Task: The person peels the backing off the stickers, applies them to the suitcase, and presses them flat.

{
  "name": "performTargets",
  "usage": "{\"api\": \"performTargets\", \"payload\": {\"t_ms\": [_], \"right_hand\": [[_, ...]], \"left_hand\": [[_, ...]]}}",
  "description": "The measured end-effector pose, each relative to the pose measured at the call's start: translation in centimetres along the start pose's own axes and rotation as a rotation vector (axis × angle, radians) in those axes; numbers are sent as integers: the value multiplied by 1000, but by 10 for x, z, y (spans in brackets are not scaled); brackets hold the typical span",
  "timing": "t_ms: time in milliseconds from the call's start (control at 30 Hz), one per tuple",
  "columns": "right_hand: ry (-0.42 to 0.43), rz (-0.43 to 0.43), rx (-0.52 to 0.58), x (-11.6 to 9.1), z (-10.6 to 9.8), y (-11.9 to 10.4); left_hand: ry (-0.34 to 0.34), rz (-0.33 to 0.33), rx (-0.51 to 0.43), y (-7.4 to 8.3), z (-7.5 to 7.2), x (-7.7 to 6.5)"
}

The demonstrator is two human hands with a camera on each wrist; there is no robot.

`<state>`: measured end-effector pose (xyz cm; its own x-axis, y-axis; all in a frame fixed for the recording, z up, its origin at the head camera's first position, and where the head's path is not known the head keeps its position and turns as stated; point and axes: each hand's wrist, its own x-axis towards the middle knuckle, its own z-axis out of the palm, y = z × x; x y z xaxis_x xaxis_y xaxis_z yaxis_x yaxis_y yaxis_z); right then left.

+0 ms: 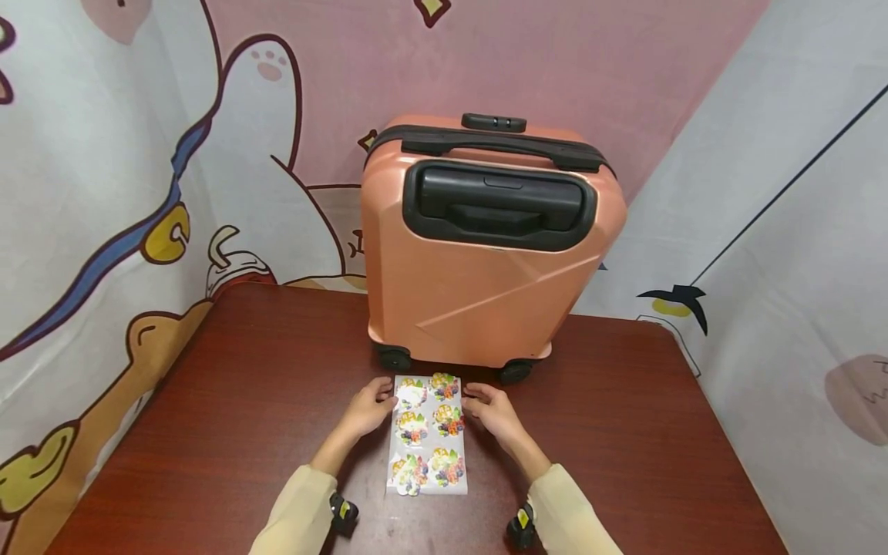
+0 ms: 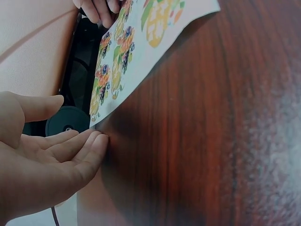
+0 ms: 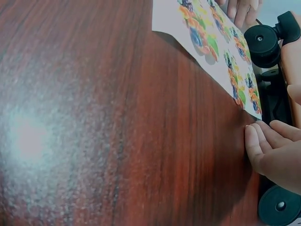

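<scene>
A white sheet of fruit stickers (image 1: 430,441) lies on the table in front of the suitcase, its long side pointing away from me. Printed fruit clusters (image 1: 447,466) run down it in two columns. My left hand (image 1: 369,408) is at the sheet's far left corner, palm turned inward. In the left wrist view its thumb stands apart from the fingers (image 2: 96,146), whose tips are right at the corner. On the opposite side, my right hand (image 1: 494,412) has its fingertips (image 3: 254,134) beside the far right corner. Neither hand is curled round the sheet.
An orange suitcase (image 1: 479,301) stands upright just behind the sheet, with black wheels (image 1: 516,371) on the table and a black handle (image 1: 499,196) near its top. The reddish-brown table (image 1: 277,401) extends to both sides. Printed cloth (image 1: 527,62) hangs behind and beside it.
</scene>
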<state>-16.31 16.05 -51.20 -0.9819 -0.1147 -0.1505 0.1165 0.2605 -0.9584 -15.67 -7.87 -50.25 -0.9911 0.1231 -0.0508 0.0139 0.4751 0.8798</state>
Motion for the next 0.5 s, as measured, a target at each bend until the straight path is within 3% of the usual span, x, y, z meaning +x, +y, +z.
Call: {"api": "performTargets", "payload": {"t_ms": [500], "right_hand": [[33,15,52,4,4,-1]], "left_hand": [[-28,-14,-34,-2,3,3]]}}
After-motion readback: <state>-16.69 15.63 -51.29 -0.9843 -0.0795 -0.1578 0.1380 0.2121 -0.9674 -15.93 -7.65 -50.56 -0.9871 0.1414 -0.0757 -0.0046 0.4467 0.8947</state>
